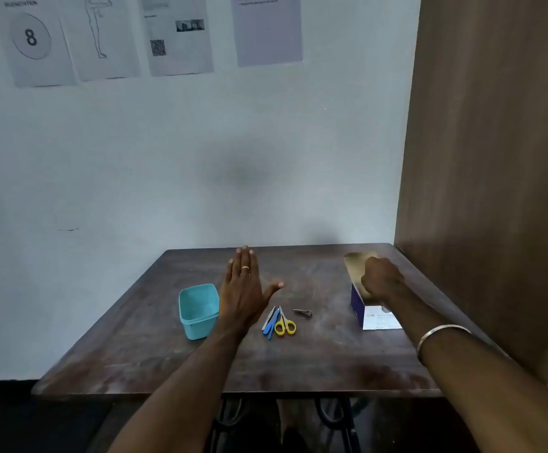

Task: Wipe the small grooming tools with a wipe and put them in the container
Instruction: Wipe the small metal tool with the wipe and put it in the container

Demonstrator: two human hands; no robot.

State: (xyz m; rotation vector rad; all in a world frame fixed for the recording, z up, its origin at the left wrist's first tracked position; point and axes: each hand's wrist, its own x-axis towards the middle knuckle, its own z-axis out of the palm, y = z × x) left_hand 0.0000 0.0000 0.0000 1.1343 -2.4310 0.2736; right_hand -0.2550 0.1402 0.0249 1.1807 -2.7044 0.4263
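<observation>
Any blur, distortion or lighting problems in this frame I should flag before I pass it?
Head view: the right hand at the open flap of the blue and white cardboard box is motion-blurred; wide-angle bending tilts the wall papers; soft dim light, a faint shadow patch on the wall; yellow-handled scissors, metal nail clipper and teal plastic container read clearly; left hand sharp.

On the tabletop (155, 348), the container (198, 310) stands at left; the scissors (285, 323) and file (272, 323) lie together at centre, the clipper (302, 312) just right of them. The wipe box (372, 313) sits at right. Papers (177, 34) hang on the wall behind.
</observation>
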